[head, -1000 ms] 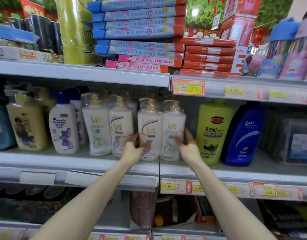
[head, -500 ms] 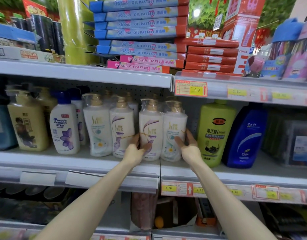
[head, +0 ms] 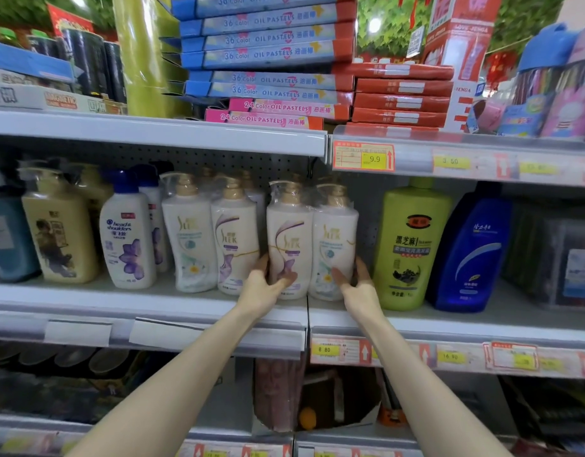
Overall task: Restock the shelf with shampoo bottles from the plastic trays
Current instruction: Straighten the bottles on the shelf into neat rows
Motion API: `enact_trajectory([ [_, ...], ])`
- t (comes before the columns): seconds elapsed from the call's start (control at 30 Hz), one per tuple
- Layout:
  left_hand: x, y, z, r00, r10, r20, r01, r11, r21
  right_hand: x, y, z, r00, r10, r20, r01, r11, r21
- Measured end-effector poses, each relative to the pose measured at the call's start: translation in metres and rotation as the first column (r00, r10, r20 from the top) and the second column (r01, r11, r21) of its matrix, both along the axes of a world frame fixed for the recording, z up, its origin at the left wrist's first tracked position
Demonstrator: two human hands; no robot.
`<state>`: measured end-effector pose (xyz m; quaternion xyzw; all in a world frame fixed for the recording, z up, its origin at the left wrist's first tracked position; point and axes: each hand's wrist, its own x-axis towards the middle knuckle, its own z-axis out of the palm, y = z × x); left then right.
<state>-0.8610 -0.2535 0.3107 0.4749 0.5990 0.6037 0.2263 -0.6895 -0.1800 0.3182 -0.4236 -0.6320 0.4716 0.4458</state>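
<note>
White plastic pump bottles with gold collars, shrink-wrapped two to a pack, fill the middle of the grey metal shelf [head: 146,300], and the person has both hands on the right-hand twin pack [head: 312,240]. The left hand [head: 263,286] cups the lower left side of the purple-swirl bottle, thumb across its front; the right hand [head: 358,285] presses the lower right side of its flower-label partner, fingers spread between that bottle and the tall lime-green bottle [head: 411,245] just beside it. Neither hand is clenched — both grasp the pack from opposite sides, and it stands upright with its base on the shelf board, close to the seam where two shelf sections meet. To its left a matching white twin pack [head: 212,239] is already in place, then a white bottle with a blue cap and purple flower [head: 128,232] and a cream pump bottle [head: 58,230]; a dark blue bottle [head: 469,255] stands past the green one. Judging by this, the row looks nearly full and this pack is being squared into its slot rather than carried in. No plastic trays show anywhere in view, so how many bottles are left to bring cannot be told.
</note>
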Motion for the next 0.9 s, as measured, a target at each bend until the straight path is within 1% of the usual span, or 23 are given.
enact_trajectory([
  [0.23, -0.005, 0.002, -0.005, 1.0, 0.022, 0.012, -0.022, 1.0, -0.015, 0.0, 0.001, -0.002, 0.997, -0.059, 0.051, 0.056, 0.997, 0.046],
  [0.37, -0.005, 0.003, -0.006, 0.999, 0.029, 0.021, -0.029, 1.0, -0.01, 0.0, 0.001, -0.003, 0.996, -0.078, 0.053, 0.075, 0.995, 0.062],
  [0.7, -0.004, 0.004, -0.006, 0.997, 0.072, -0.015, -0.072, 0.994, -0.076, 0.002, -0.001, -0.002, 0.996, -0.074, 0.058, 0.07, 0.995, 0.074],
  [0.8, -0.004, 0.003, -0.004, 0.996, 0.075, -0.048, -0.078, 0.995, -0.063, 0.002, -0.003, 0.0, 0.997, -0.061, 0.047, 0.057, 0.995, 0.077],
  [0.9, -0.003, -0.003, 0.0, 0.997, 0.05, -0.061, -0.053, 0.997, -0.052, 0.005, -0.012, 0.006, 0.996, -0.038, 0.078, 0.029, 0.993, 0.114],
])
